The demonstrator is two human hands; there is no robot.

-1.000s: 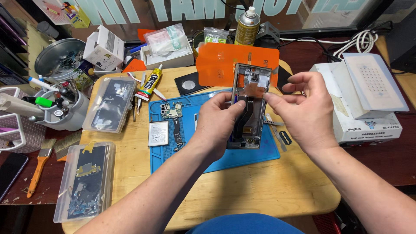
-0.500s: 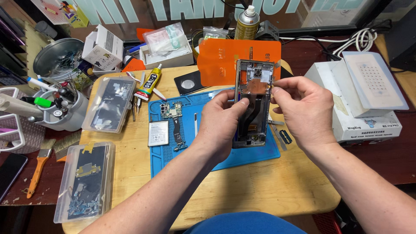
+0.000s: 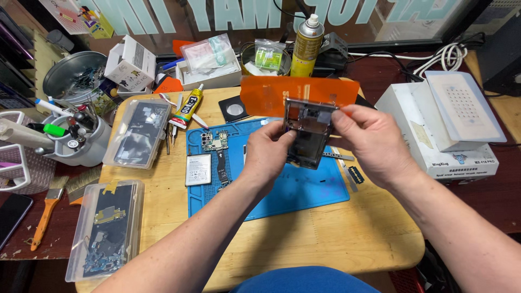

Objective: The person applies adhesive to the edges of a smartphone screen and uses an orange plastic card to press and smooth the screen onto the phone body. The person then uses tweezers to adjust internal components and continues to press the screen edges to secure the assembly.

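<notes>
Both my hands hold an opened phone frame [image 3: 309, 130] up above the blue work mat [image 3: 293, 190]. My left hand [image 3: 268, 154] grips its left edge and lower half. My right hand [image 3: 372, 144] pinches its top right corner with thumb and forefinger. The frame is tilted, its inner side facing me, with dark parts inside. On the mat below lie a small circuit board [image 3: 216, 141], a flex strip [image 3: 222, 172] and a white battery [image 3: 198, 169].
An orange plastic sheet [image 3: 271, 95] lies behind the mat. Two clear trays with phone parts [image 3: 133, 140] [image 3: 107, 228] sit left. A glue tube [image 3: 188, 106], spray can [image 3: 306, 46], tool cup [image 3: 76, 138], brush [image 3: 46, 209] and white box machine [image 3: 445, 127] surround the wooden table [image 3: 336, 233].
The phone frame has been raised and tipped so its top leans away. My right hand shifted to its upper right corner; my left hand moved lower along the left side.
</notes>
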